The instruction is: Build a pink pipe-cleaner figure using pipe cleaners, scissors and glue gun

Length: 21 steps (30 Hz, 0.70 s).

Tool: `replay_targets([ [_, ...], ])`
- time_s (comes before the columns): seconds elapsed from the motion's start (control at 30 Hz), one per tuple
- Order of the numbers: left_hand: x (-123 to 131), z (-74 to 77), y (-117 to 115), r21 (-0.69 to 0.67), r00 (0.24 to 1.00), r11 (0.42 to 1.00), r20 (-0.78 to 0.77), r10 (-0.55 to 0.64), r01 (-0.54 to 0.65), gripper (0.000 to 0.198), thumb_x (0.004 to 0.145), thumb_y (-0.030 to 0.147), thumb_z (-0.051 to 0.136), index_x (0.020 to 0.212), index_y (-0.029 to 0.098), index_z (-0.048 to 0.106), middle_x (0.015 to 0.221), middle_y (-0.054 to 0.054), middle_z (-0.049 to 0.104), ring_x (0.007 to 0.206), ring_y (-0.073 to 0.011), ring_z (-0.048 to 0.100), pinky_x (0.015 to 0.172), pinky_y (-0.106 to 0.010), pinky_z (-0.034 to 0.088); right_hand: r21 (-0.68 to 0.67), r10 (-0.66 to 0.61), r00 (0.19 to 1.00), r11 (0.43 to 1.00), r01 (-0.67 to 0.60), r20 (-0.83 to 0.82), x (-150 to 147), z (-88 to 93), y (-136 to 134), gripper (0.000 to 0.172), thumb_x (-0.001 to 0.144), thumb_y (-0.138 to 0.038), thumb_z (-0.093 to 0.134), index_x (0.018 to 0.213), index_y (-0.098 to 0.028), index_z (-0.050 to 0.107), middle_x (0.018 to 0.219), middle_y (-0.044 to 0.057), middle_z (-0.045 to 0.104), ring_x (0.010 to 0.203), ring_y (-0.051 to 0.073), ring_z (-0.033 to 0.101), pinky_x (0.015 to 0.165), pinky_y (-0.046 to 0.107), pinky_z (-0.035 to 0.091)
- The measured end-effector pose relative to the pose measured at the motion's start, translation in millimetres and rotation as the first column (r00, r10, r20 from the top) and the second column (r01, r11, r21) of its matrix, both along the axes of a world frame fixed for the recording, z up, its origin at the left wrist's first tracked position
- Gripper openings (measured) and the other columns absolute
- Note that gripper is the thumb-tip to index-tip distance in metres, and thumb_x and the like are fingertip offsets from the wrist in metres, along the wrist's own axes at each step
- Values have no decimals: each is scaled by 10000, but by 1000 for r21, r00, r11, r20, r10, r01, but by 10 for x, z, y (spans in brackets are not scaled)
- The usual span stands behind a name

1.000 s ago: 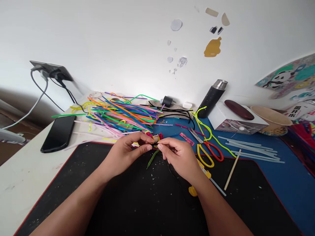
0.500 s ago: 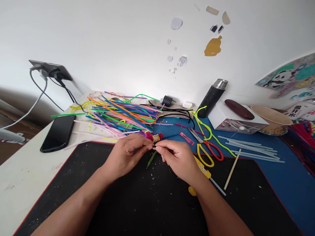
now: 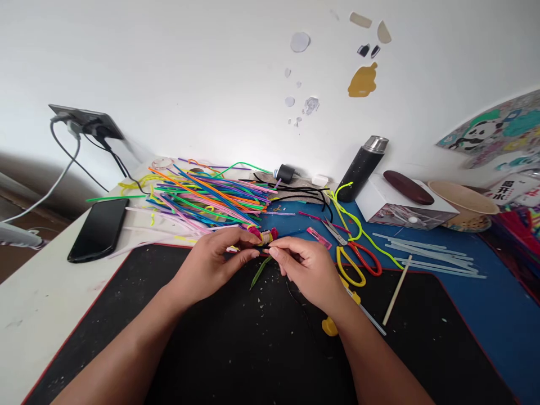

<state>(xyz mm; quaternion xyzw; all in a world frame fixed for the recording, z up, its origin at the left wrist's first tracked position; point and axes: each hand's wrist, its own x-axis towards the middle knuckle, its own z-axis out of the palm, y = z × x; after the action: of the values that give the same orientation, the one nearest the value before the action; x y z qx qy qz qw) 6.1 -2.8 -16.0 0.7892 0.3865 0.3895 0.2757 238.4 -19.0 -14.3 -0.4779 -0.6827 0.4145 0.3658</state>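
Note:
My left hand (image 3: 219, 257) is at the mat's far edge, its thumb and index fingertips a little apart. Facing it, my right hand (image 3: 304, 266) pinches a thin dark strand (image 3: 265, 246) between thumb and forefinger; its exact kind is too small to tell. Just beyond the fingertips is a small fuzzy piece in magenta and cream (image 3: 266, 236), partly hidden by my left fingers. A green leaf-shaped piece (image 3: 259, 274) lies on the black mat (image 3: 236, 349) below the hands. Under my right forearm a yellow glue gun (image 3: 352, 293) is partly covered.
Many coloured pipe cleaners (image 3: 211, 194) are heaped at the back left, near a phone (image 3: 99, 229). To the right lie scissors (image 3: 352, 264), clear glue sticks (image 3: 430, 253) and a wooden stick (image 3: 396, 291). A black flask (image 3: 363, 169) and white box (image 3: 405, 202) stand behind.
My left thumb has dropped away from the index finger, opening a gap at the dark strand. My right hand keeps its pinch. The view has shifted slightly.

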Motion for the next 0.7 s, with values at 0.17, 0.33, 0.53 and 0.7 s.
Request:
replay_targets([
  [0.17, -15, 11, 5, 27, 1000, 999, 3, 22, -22, 71, 1019, 261, 696, 991, 210, 737, 889, -9, 792, 756, -151, 708, 685, -227, 534, -9, -24, 1000, 1000, 24, -6, 8, 3, 14, 241, 1033, -380, 640, 990, -215, 810, 644, -19, 649, 579, 141, 576, 560, 259, 433],
  [0.33, 11, 12, -19, 65, 999, 997, 0, 47, -46, 92, 1013, 234, 682, 939, 213, 731, 844, 9, 765, 725, -138, 682, 696, -231, 511, 6, -7, 1000, 1000, 7, 0, -15, 15, 19, 241, 1034, -368, 634, 970, -218, 811, 641, -19, 647, 583, 140, 569, 562, 260, 421],
  [0.53, 47, 50, -52, -24, 991, 998, 114, 67, -64, 137, 997, 222, 693, 865, 211, 727, 777, 13, 738, 700, -148, 663, 695, -250, 506, -2, -11, 1000, 1000, 11, -6, -32, 11, 2, 246, 1033, -371, 635, 968, -218, 816, 615, -25, 638, 560, 136, 562, 554, 260, 418],
  [0.7, 10, 46, -35, -74, 987, 997, 161, -6, 18, 124, 990, 224, 715, 870, 211, 746, 806, -2, 751, 725, -149, 664, 695, -247, 501, -32, -7, 1000, 999, 7, -25, -15, 25, 4, 251, 1028, -387, 633, 976, -224, 817, 609, -27, 631, 553, 138, 556, 548, 262, 415],
])
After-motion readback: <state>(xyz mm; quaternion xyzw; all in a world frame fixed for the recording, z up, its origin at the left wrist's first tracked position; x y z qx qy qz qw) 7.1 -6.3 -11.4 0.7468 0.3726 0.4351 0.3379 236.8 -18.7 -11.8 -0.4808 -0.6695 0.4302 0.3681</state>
